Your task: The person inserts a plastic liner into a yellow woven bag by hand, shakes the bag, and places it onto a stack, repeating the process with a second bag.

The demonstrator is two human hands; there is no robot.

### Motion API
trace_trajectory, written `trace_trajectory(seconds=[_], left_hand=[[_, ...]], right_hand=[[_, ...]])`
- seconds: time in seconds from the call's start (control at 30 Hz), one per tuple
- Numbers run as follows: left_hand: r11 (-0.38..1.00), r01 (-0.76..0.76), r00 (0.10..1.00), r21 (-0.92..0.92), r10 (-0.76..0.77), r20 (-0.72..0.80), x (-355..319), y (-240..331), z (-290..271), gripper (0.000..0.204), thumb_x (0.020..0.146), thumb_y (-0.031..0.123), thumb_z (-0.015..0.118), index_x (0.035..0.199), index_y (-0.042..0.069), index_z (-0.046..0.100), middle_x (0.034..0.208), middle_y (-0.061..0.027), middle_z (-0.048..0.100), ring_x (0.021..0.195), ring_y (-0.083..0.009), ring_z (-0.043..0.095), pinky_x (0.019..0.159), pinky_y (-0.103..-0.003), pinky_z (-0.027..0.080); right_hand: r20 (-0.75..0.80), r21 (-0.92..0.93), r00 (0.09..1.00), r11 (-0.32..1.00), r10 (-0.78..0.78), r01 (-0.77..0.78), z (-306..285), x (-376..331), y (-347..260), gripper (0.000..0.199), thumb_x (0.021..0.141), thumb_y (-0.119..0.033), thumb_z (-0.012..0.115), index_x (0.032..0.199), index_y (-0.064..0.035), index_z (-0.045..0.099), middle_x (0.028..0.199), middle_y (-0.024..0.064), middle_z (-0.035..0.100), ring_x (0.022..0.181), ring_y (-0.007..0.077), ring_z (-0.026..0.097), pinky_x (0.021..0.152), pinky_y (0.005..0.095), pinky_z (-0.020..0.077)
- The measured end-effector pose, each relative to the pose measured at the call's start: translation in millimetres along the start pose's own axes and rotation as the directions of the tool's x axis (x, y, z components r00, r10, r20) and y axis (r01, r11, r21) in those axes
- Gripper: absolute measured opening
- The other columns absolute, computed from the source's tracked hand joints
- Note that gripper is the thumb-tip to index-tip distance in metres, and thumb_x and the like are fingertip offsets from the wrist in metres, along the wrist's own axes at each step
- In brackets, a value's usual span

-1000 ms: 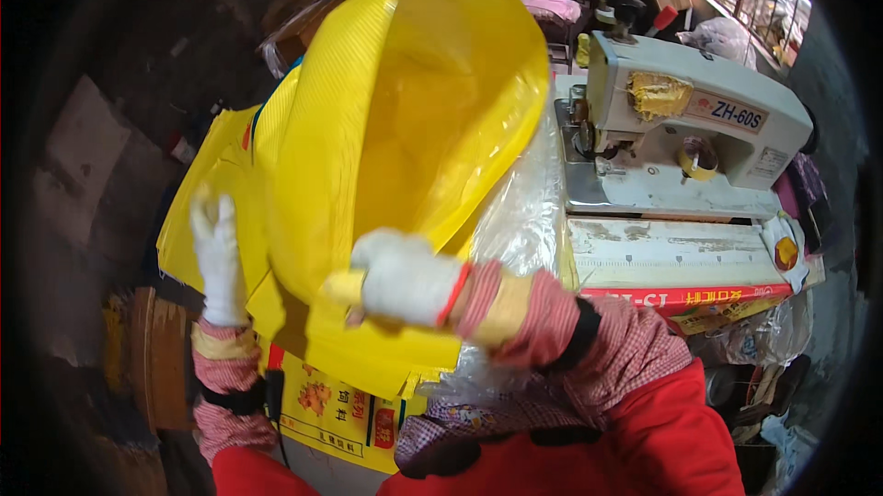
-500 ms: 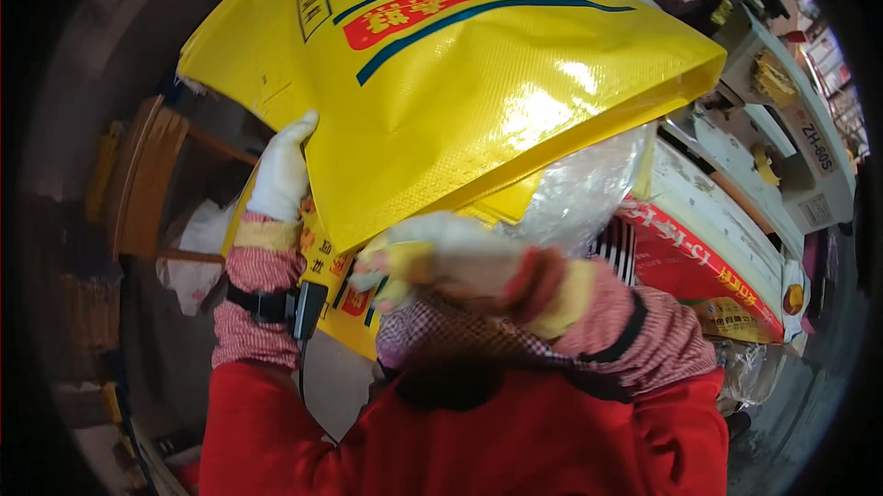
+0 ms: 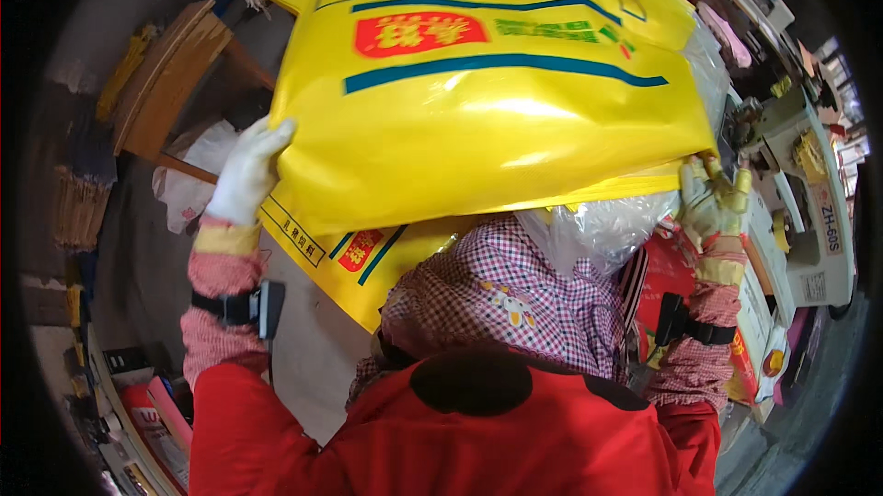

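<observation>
A large yellow feed bag (image 3: 497, 137) with red, green and blue print spreads across the upper middle, its near edge folded into a rounded lip. At its left edge, my left hand (image 3: 246, 169) in a white glove is closed on the plastic, thumb on top. My right hand (image 3: 713, 197), in a white glove with yellow patches, is at the bag's right corner with its fingers bent onto the edge; part of this grip is hidden. Beneath it, a second yellow printed bag (image 3: 368, 257) hangs down over the checked apron (image 3: 506, 298) on my lap.
Clear crumpled plastic (image 3: 607, 229) shows under the bag's right side. A pale sewing machine (image 3: 819, 211) stands at the right, with a red printed sack (image 3: 664, 280) below it. On the left are a wooden frame (image 3: 175, 82) and a white plastic bag (image 3: 198, 174).
My right hand has moved from the bag's lower middle out to its right corner. The bag has swung level and flatter, and my left hand has shifted slightly left and down with its edge.
</observation>
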State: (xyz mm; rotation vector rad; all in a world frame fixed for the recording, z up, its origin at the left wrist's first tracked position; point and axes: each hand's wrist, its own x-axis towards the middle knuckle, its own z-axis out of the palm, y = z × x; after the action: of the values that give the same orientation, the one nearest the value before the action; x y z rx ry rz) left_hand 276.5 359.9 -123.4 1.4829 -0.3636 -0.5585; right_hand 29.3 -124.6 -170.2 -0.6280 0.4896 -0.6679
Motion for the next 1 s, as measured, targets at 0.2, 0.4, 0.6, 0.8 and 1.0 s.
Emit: trace_trajectory(seconds=[0.2, 0.4, 0.6, 0.8, 1.0], left_hand=[[0.998, -0.037, 0.933, 0.049, 0.051, -0.355, -96, -14, -47, 0.04, 0.092, 0.024, 0.046, 0.12, -0.004, 0.047, 0.114, -0.0085, 0.056, 0.102, -0.0164, 0.055, 0.089, -0.027, 0.041], [0.999, 0.008, 0.937, -0.038, -0.021, -0.349, -103, -45, -45, 0.04, 0.093, 0.025, 0.043, 0.121, -0.003, 0.047, 0.113, -0.0076, 0.057, 0.101, -0.0155, 0.055, 0.088, -0.026, 0.041], [1.0, 0.027, 0.94, -0.011, -0.029, -0.339, -90, -47, -49, 0.038, 0.092, 0.024, 0.043, 0.119, -0.003, 0.048, 0.111, -0.0075, 0.058, 0.099, -0.0153, 0.056, 0.087, -0.026, 0.042], [0.996, 0.058, 0.945, -0.073, -0.078, -0.318, -87, -58, -69, 0.036, 0.092, 0.021, 0.044, 0.118, -0.003, 0.048, 0.11, -0.0085, 0.058, 0.097, -0.016, 0.057, 0.085, -0.026, 0.043], [0.973, 0.117, 0.87, 0.2, -0.004, -0.492, -105, -99, -128, 0.027, 0.091, 0.019, 0.047, 0.104, -0.004, 0.055, 0.097, -0.0092, 0.062, 0.085, -0.0179, 0.059, 0.076, -0.029, 0.045]], right_hand=[[-0.108, -0.504, 0.994, 0.861, 0.013, -0.067, 15, -15, 32, 0.023, 0.083, -0.021, 0.062, 0.095, -0.0032, 0.056, 0.085, 0.0085, 0.061, 0.066, 0.0165, 0.058, 0.052, 0.0256, 0.0455], [0.445, -0.841, 0.883, 0.269, -0.148, 0.469, 39, -23, 13, 0.044, 0.082, -0.011, 0.059, 0.121, 0.0044, 0.046, 0.112, 0.0157, 0.055, 0.098, 0.0193, 0.055, 0.085, 0.0264, 0.0434], [0.196, -0.737, 0.979, 0.667, 0.055, 0.11, 40, -38, 17, 0.042, 0.086, -0.016, 0.055, 0.124, 0.0018, 0.046, 0.116, 0.014, 0.053, 0.097, 0.0191, 0.055, 0.084, 0.0256, 0.0448], [0.208, -0.639, 0.973, 0.767, 0.101, 0.057, 42, -32, 6, 0.034, 0.085, -0.017, 0.057, 0.113, 0.0016, 0.056, 0.105, 0.0107, 0.058, 0.092, 0.017, 0.056, 0.08, 0.0249, 0.0453], [0.039, -0.786, 0.957, 0.6, 0.287, -0.147, 50, -43, 37, 0.015, 0.081, -0.013, 0.061, 0.093, -0.0052, 0.065, 0.082, 0.002, 0.063, 0.076, 0.0135, 0.059, 0.071, 0.025, 0.0466]])
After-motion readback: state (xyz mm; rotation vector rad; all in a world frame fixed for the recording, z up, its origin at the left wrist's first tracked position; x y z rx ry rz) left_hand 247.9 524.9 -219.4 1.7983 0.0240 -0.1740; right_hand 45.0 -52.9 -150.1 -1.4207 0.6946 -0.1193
